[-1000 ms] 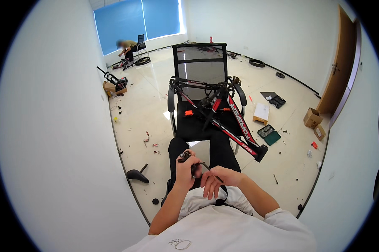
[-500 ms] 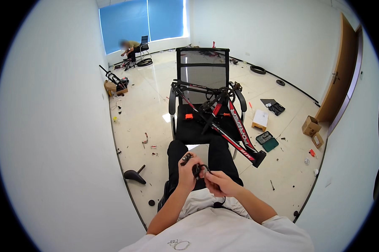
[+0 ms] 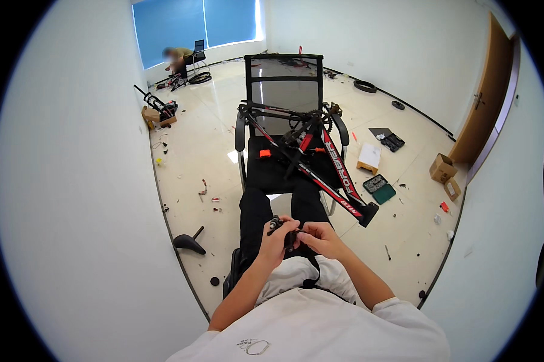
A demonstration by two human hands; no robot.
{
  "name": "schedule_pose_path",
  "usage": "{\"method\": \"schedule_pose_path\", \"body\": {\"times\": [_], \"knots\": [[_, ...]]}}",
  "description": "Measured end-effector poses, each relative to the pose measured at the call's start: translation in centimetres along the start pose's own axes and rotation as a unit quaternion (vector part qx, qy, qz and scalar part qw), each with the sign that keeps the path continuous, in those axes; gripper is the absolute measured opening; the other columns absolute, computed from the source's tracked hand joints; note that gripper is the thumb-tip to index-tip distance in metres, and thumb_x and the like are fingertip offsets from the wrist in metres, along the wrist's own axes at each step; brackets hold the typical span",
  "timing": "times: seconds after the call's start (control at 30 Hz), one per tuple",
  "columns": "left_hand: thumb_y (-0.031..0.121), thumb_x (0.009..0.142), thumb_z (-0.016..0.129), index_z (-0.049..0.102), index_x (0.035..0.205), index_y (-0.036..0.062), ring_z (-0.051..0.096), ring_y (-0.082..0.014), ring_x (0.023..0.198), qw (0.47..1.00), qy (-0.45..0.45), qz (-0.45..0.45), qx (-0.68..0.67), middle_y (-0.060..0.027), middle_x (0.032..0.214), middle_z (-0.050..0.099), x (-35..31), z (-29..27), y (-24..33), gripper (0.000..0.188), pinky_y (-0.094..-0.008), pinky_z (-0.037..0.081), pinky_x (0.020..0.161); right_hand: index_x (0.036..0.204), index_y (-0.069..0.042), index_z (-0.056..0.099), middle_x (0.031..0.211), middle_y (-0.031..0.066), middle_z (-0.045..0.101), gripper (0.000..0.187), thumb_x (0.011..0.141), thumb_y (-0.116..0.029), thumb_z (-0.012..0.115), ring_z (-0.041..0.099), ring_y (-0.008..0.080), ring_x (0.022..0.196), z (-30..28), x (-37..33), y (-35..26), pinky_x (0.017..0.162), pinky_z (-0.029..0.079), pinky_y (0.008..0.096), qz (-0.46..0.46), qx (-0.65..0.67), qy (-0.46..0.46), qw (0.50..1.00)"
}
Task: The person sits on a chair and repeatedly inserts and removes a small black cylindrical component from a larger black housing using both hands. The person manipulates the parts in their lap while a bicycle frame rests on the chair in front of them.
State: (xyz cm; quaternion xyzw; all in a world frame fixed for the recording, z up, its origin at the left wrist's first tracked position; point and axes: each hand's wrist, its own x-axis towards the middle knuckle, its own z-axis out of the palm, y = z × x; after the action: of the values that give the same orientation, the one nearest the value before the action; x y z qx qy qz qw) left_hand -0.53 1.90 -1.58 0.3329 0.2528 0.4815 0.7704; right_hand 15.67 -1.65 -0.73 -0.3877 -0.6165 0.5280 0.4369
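Note:
Over my lap, my left hand (image 3: 273, 246) is closed round a small black bicycle part (image 3: 275, 224) with a metallic end poking out above the fingers. Its exact kind is too small and covered to tell. My right hand (image 3: 322, 240) pinches at the near right side of the same part, thumb and fingers together, almost touching the left hand. What sits between those fingertips is mostly hidden. Beyond my knees, a black and red bicycle frame (image 3: 345, 172) with its crank lies across a black mesh chair (image 3: 263, 172), its head end sticking out past the seat's right side.
An orange-red item (image 3: 264, 154) lies on the seat. Right of the chair are an open green case (image 3: 383, 193), a white-topped box (image 3: 369, 158) and cardboard boxes (image 3: 442, 168). A bicycle saddle (image 3: 190, 244) lies left by the wall. Far left, another person (image 3: 178, 59) bends over parts.
My hands have drawn closer together, and the black curved piece that looped between them is now covered. The whole view has shifted slightly.

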Motion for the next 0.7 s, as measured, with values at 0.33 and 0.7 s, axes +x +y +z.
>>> {"method": "schedule_pose_path", "body": {"times": [0.33,0.7], "knots": [[0.020,0.085,0.060,0.052,0.071,0.0077,0.046,-0.0165,0.045,0.975,-0.061,-0.188,-0.100,-0.0070,0.056,0.052,1.1,-2.1,-0.1,0.020,-0.0298,0.036,0.045,0.087,0.000,0.061,0.073,0.0116,0.067,0.014,0.089,-0.013,0.063,0.067,0.0212,0.061,1.0,-0.5,-1.5,0.055,0.051,0.0283,-0.195,-0.303,0.060,0.931],[0.017,0.088,0.052,0.046,0.078,0.0089,0.039,-0.0146,0.046,0.955,-0.201,-0.153,-0.154,-0.0048,0.057,0.045,0.4,-1.1,1.2,0.015,-0.0291,0.030,0.048,0.081,-0.002,0.067,0.051,0.0040,0.050,0.020,0.079,-0.019,0.076,0.041,0.0075,0.046,-4.9,-0.6,-0.6,0.045,0.033,0.0259,-0.081,-0.301,0.140,0.940]]}}
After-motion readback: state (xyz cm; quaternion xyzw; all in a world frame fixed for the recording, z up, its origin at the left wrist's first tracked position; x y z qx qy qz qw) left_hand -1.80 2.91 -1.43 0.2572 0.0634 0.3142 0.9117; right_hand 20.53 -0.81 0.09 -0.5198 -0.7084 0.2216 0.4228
